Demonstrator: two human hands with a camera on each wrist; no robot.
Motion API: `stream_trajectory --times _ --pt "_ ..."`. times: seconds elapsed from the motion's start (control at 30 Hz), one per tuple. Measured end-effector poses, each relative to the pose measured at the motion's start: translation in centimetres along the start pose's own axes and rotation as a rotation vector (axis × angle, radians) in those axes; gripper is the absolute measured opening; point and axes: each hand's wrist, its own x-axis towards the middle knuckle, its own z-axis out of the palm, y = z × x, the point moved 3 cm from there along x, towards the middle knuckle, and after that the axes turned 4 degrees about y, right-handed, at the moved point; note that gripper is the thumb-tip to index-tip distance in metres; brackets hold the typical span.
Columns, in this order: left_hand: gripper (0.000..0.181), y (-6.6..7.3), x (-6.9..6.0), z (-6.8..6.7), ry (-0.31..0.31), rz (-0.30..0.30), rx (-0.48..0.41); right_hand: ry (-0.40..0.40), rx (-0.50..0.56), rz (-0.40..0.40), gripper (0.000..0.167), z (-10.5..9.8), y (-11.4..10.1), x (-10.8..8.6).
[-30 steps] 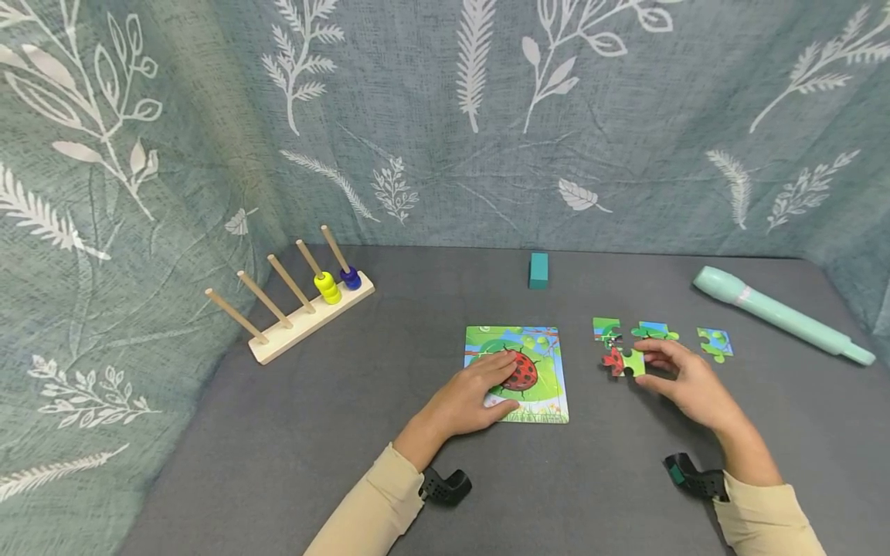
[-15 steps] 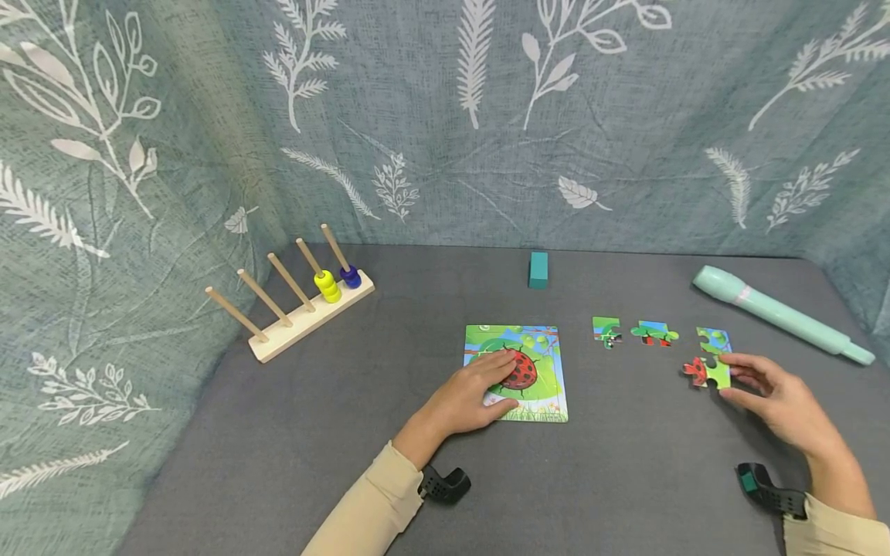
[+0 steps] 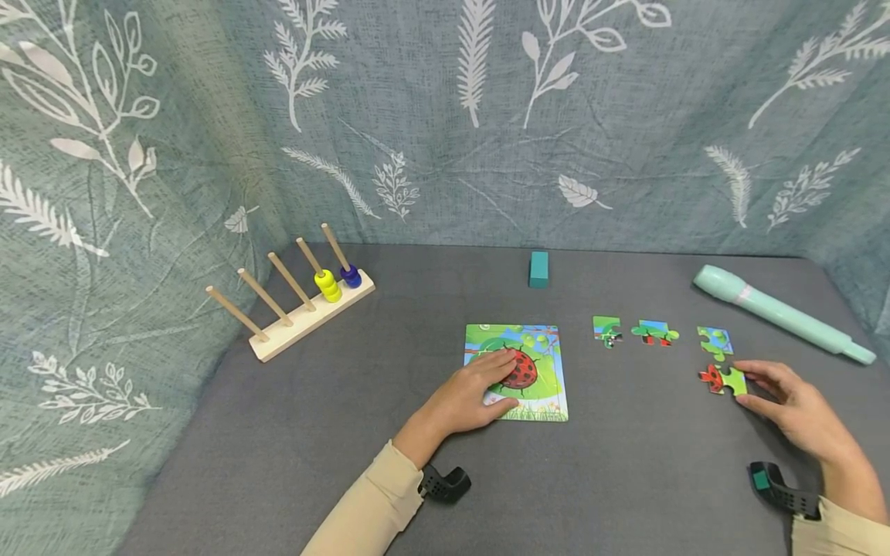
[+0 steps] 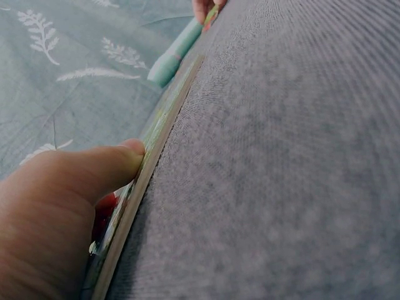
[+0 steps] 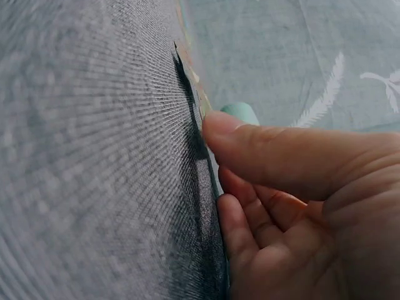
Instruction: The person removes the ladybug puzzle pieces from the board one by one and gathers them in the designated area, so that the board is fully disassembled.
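Pinching a flat red-and-green jigsaw piece (image 3: 733,381) by its right edge, the right hand (image 3: 799,401) holds it just nearside of a blue-and-green jigsaw piece (image 3: 716,340). The left hand (image 3: 462,398), fingers extended, rests on the square ladybird-printed board (image 3: 542,405).

Head view overlooks the table (image 3: 612,471) (wrist views, low).

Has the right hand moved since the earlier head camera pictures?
Yes. In the head view, the right hand has moved right and slightly down the picture, farther from the ladybug puzzle, which has stayed put.
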Motion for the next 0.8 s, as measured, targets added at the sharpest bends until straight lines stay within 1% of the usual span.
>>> stream_trajectory --times 0.2,0.53,0.67,0.8 --pt "0.061 -0.03 0.03 0.05 0.007 0.007 0.007 0.035 -0.001 -0.065 0.04 -0.06 -0.29 -0.05" --pt "0.061 0.01 0.01 0.02 0.006 0.012 0.009 0.061 -0.001 -0.095 0.039 -0.11 -0.07 -0.07" --pt "0.061 0.0 0.03 0.03 0.005 0.007 0.004 0.062 0.014 -0.095 0.042 -0.12 -0.07 -0.09" --pt "0.06 -0.01 0.08 0.08 0.008 0.014 0.011 0.054 0.02 -0.056 0.046 -0.06 -0.05 -0.11"
